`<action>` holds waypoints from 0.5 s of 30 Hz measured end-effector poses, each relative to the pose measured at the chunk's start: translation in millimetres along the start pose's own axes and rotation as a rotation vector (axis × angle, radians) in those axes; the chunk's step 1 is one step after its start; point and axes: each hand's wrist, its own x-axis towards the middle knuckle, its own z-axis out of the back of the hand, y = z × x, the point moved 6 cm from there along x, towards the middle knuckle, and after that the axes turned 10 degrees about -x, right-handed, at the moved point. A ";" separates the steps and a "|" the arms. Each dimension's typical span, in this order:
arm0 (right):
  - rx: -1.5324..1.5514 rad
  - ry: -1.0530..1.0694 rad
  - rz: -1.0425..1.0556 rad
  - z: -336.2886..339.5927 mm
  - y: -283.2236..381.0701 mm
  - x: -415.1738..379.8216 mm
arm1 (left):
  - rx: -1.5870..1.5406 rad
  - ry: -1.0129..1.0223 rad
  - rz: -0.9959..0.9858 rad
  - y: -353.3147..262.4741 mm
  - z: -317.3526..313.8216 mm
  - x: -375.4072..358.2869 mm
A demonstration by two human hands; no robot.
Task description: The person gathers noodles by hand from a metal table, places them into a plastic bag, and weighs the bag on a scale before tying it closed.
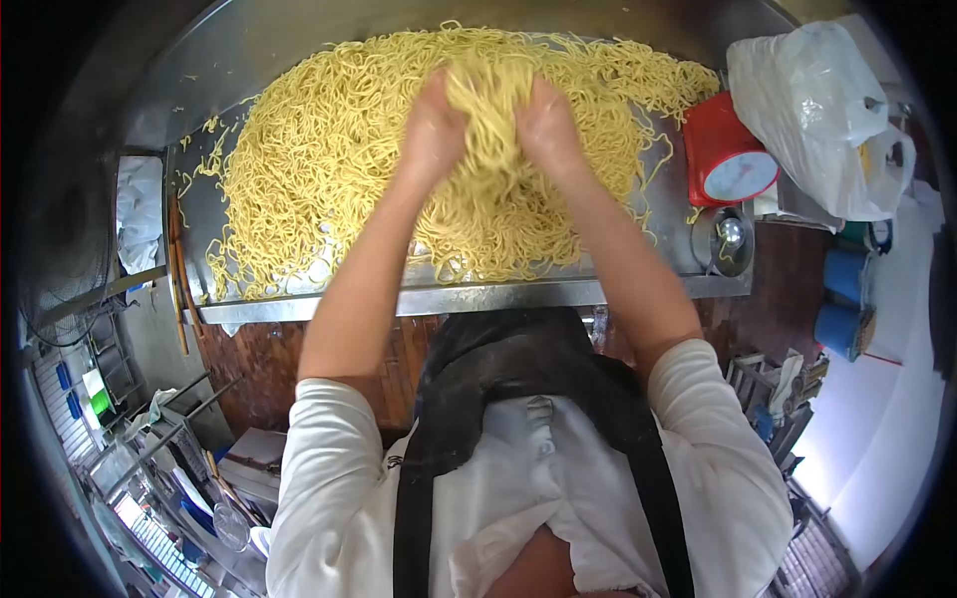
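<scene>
A wide heap of yellow noodles (319, 149) covers most of a metal table (469, 299). Over the upper middle of the heap, my left hand (436, 125) and my right hand (548, 122) grip a bunch of noodles between them, raised above the rest. The bunch is smeared by motion and hangs down toward the heap. My fingers are curled into the strands, and their tips are partly hidden.
At the table's right end stand a red scale (713, 149) with a round dial, a bulging white plastic bag (807, 120) and a metal bowl (723, 242). Long wooden sticks (181, 274) lean at the left edge. Blue containers (842, 304) are farther right.
</scene>
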 end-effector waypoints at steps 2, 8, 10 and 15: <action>0.152 -0.138 0.187 58.7 52.0 10.7 | -0.055 -0.051 -0.052 -83.8 41.8 25.1; -0.035 0.057 0.100 18.3 -59.1 -36.9 | 0.384 -0.093 -0.185 -29.2 67.4 14.4; -0.257 0.087 0.149 15.3 -80.6 -90.5 | 0.387 -0.186 -0.086 53.7 66.5 -44.1; -0.652 0.393 -0.016 -115.7 -132.7 -123.6 | 0.173 0.130 0.332 156.9 -67.6 -101.8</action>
